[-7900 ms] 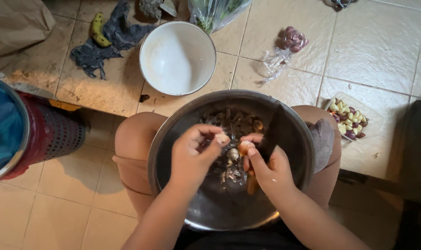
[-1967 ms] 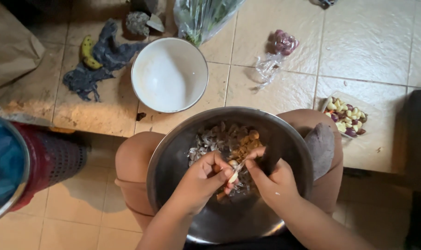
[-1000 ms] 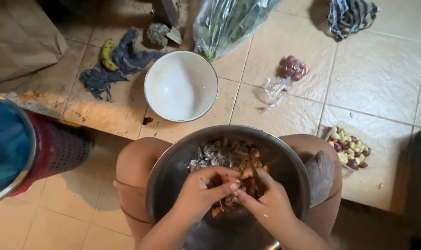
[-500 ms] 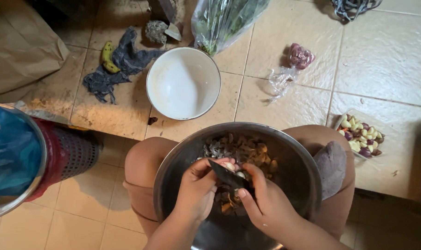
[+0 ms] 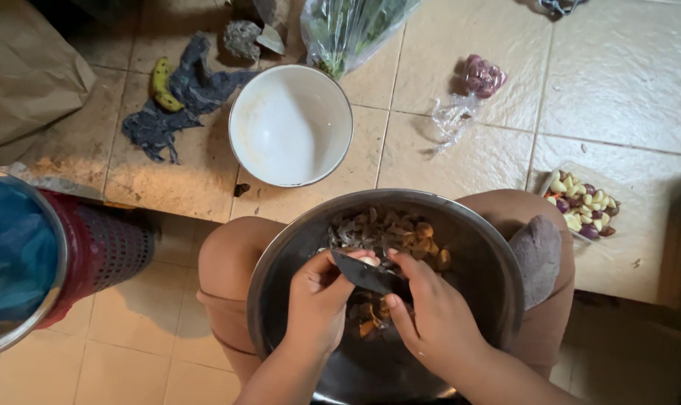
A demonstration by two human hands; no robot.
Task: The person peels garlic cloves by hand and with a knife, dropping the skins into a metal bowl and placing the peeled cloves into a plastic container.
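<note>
Steel bowl (image 5: pixel 490 255) on lap, holding peelings. Left hand (image 5: pixel 318 304): fingers closed on small pale clove (image 5: pixel 368 261). Right hand (image 5: pixel 430 319): fingers wrapped round dark knife blade (image 5: pixel 366 274), touching clove. White bowl (image 5: pixel 290 124) on tiled floor beyond.

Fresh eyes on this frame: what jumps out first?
Bottom centre, both hands, left hand and right hand, work a dark blade over a steel bowl of peelings resting on the person's knees. Above it sits an empty white bowl on the tiled ledge.
</note>
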